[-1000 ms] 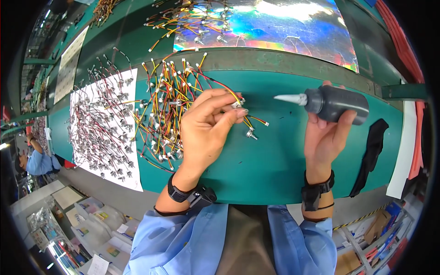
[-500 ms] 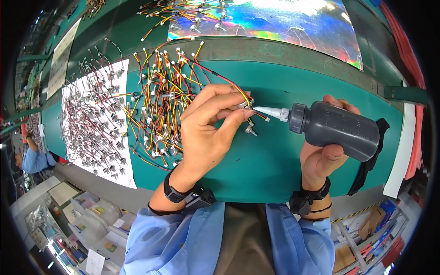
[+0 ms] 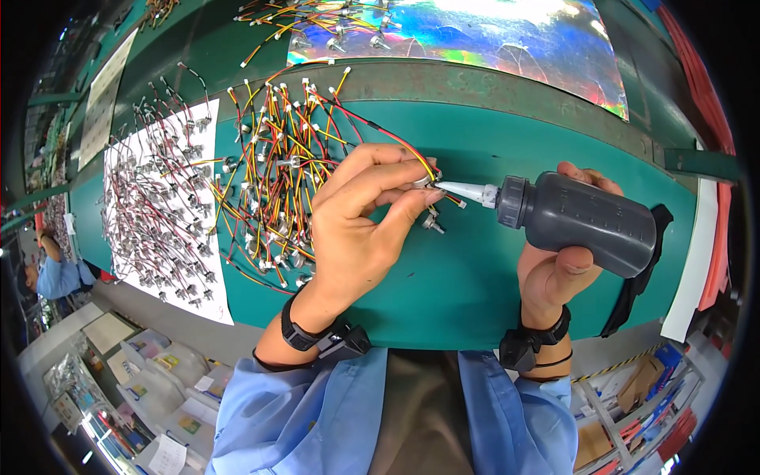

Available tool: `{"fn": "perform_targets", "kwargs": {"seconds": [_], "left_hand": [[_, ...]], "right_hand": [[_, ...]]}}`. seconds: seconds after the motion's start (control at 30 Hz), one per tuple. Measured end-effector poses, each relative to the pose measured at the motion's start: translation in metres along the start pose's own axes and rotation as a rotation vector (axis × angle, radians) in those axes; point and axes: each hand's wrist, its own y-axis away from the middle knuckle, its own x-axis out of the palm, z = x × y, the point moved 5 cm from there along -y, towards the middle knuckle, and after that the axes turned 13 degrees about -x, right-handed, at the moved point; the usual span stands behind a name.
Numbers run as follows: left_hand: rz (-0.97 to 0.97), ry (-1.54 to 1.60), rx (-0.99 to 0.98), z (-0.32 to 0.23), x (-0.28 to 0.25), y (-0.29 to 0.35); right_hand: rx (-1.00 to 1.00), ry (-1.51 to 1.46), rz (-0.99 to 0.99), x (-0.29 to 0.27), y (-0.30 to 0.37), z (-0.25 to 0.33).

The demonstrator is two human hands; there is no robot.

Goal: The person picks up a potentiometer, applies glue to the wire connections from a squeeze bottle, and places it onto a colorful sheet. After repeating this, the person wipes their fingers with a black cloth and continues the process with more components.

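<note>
My left hand [image 3: 354, 218] is closed in a pinch on a small wired potentiometer [image 3: 424, 182], mostly hidden by the fingers. Red, yellow and black leads run from it. My right hand [image 3: 545, 277] grips a dark grey squeeze bottle [image 3: 595, 223], tipped sideways. Its pale tapered nozzle [image 3: 469, 191] points left, and the tip reaches the leads' end of the potentiometer; whether it touches cannot be seen. Just below my left fingertips, another potentiometer [image 3: 433, 222] lies on the green mat [image 3: 443, 293].
A pile of wired potentiometers [image 3: 289, 170] lies left of my left hand. More cover a white sheet [image 3: 212, 305] farther left. Beyond a metal ledge [image 3: 475, 89] lies a shiny holographic sheet [image 3: 507, 39]. A black strap [image 3: 637, 277] is right of the bottle. Another person [image 3: 59, 273] is at far left.
</note>
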Motion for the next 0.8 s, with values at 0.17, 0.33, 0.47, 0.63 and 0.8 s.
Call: {"fn": "perform_targets", "kwargs": {"seconds": [0.17, 0.33, 0.47, 0.63, 0.8], "left_hand": [[0.038, -0.043, 0.008, 0.0012, 0.0002, 0.0009], [0.028, -0.037, -0.007, 0.002, -0.0002, 0.0013], [0.019, -0.047, -0.009, 0.0017, -0.0008, 0.0014], [0.028, -0.065, -0.025, 0.0018, 0.0004, 0.0005], [0.002, -0.041, -0.025, 0.004, -0.0004, 0.0007]], "right_hand": [[-0.02, -0.002, -0.003, -0.0012, 0.0007, -0.0014], [-0.01, -0.017, -0.034, -0.0024, -0.0002, -0.0017], [0.021, -0.018, -0.023, -0.0011, -0.0016, -0.0005], [0.028, -0.024, -0.007, 0.0008, -0.0017, -0.0017], [0.028, -0.006, -0.002, -0.0001, -0.002, -0.0013]]}}
